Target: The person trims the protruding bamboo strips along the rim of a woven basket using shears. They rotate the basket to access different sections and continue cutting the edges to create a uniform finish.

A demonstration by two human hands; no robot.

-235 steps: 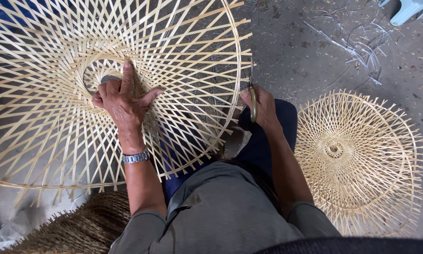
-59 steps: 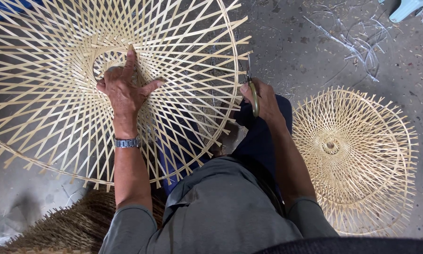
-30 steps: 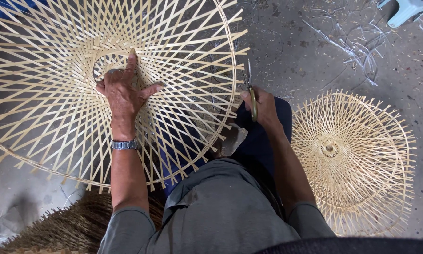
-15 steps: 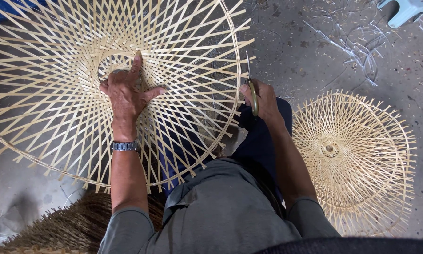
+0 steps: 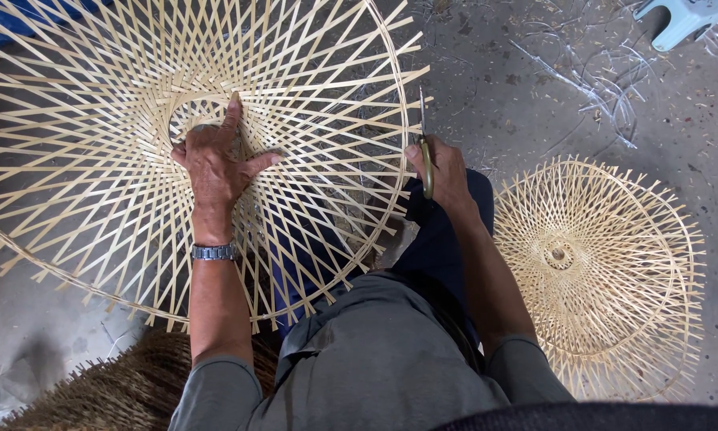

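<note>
A large round frame of woven bamboo strips (image 5: 95, 112) lies over my lap and the floor, its centre ring open. My left hand (image 5: 215, 160) presses flat on it beside that ring, fingers spread, a metal watch on the wrist. My right hand (image 5: 443, 172) is at the frame's right rim, closed on a pair of scissors (image 5: 424, 152) with yellowish handles, blades pointing away from me along the rim (image 5: 403, 120).
A second, smaller woven bamboo frame (image 5: 606, 271) lies on the concrete floor to my right. A brown woven mat or basket (image 5: 111, 391) sits at lower left. Cut strip shavings (image 5: 591, 80) litter the floor; a pale green stool (image 5: 682, 20) stands at top right.
The big frame has turned and shifted slightly under my left hand, which stays pressed near the centre ring. My right hand keeps the scissors at the rim.
</note>
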